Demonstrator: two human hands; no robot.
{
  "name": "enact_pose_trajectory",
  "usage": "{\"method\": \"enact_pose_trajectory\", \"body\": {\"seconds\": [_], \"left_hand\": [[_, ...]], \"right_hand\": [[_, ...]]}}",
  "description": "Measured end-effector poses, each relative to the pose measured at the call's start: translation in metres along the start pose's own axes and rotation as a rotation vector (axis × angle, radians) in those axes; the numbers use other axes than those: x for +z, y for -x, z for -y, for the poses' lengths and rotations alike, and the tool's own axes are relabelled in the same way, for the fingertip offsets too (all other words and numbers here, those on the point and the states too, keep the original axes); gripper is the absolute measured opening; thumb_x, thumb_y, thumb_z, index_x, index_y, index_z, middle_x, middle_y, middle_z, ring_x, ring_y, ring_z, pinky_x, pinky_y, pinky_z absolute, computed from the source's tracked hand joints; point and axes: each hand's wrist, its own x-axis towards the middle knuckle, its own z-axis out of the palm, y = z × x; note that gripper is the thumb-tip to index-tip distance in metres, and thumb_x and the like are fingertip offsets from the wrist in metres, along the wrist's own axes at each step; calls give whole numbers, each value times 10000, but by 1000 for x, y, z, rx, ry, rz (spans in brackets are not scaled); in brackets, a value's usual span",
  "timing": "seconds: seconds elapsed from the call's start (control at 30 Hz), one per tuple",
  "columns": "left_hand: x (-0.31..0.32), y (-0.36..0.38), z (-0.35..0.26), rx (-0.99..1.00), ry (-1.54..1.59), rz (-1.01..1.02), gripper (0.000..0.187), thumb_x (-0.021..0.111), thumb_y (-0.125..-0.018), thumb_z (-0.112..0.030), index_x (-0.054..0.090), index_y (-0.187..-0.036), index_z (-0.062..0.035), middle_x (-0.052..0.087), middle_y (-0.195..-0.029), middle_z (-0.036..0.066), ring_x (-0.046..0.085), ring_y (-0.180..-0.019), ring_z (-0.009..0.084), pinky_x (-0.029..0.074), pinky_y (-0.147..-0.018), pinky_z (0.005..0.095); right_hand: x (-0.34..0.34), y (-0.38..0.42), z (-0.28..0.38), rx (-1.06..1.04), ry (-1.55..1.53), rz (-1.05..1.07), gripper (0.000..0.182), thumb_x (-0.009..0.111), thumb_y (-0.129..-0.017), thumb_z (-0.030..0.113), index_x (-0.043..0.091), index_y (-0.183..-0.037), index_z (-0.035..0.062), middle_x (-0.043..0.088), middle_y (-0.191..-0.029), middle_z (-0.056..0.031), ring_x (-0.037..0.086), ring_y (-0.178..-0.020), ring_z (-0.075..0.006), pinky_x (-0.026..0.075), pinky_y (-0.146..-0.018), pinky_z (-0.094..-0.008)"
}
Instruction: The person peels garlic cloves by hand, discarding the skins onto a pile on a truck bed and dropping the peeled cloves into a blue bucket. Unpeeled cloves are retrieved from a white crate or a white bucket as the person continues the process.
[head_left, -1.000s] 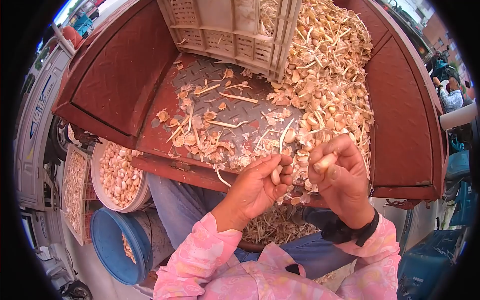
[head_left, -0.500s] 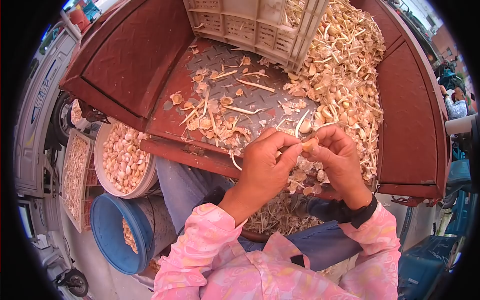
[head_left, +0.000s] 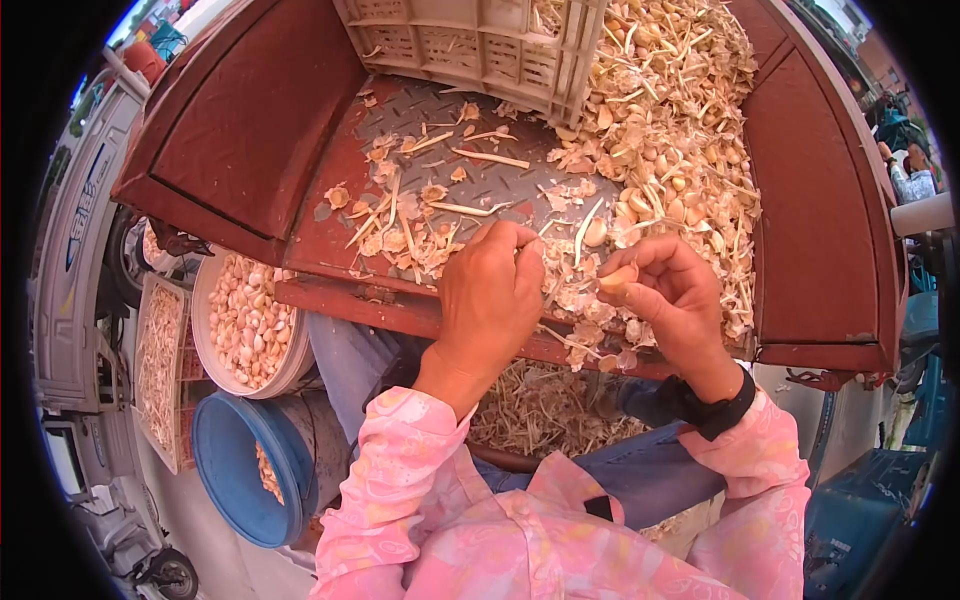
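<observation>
Between thumb and fingers, my right hand (head_left: 678,300) pinches a garlic clove (head_left: 617,280) above the near edge of the truck bed. My left hand (head_left: 488,295) is curled closed to the left of it, its back toward me; whatever lies in the fingers, if anything, is hidden. A gap separates the two hands. Beyond my right hand spreads a big pile of garlic cloves (head_left: 690,170) mixed with skins and dry stalks. Loose stalks and papery skins (head_left: 410,225) lie on the metal floor beyond my left hand.
A pale plastic crate (head_left: 470,50) stands tilted on the bed, enclosed by red side panels (head_left: 245,120). To the left are a white bucket of cloves (head_left: 205,335), a blue bucket (head_left: 225,470) holding some cloves, and a full crate (head_left: 185,400). Stalk litter (head_left: 550,415) lies below the edge.
My hands have parted. The left moved left and toward me with its fingers folded in, while the right keeps the clove. The view has shifted slightly.
</observation>
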Motion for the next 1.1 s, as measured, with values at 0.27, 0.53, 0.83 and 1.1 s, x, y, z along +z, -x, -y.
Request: {"method": "enact_pose_trajectory", "body": {"seconds": [0.27, 0.53, 0.83, 1.1], "left_hand": [[6, 8, -14, -828, 1153, 465, 254, 503, -931, -259, 567, -875, -20, 594, -760, 60, 561, -542, 129, 439, -440, 231], [-29, -5, 27, -976, 2039, 344, 231, 468, -955, -228, 530, -943, -6, 491, -819, 76, 424, -583, 81, 357, -356, 134], [-242, 34, 166, -683, 842, -557, 197, 531, -929, -226, 545, -947, -31, 530, -793, 24, 384, -521, 20, 223, -340, 121], [-282, 87, 266, -770, 110, -422, 365, 543, -902, -226, 531, -1159, 34, 593, -960, 79, 551, -801, 110, 448, -715, 219]], "right_hand": [[-10, -16, -9, 13, 302, 43, 240, 627, -846, 90, 551, -1062, 19, 629, -969, -97, 622, -889, -197, 504, -764, -289], [-37, -95, -12, -310, 1250, 103, 229, 602, -802, 90, 587, -1015, 7, 582, -1002, -158, 553, -953, -326, 452, -802, -386], [-46, -126, -47, -125, 1372, 374, 340, 598, -743, 53, 567, -1082, 56, 567, -1035, -133, 534, -990, -316, 464, -805, -388], [-49, -112, -10, -92, 1437, 168, 102, 546, -784, 60, 612, -862, 57, 617, -806, -117, 597, -818, -313, 479, -713, -392]]}}
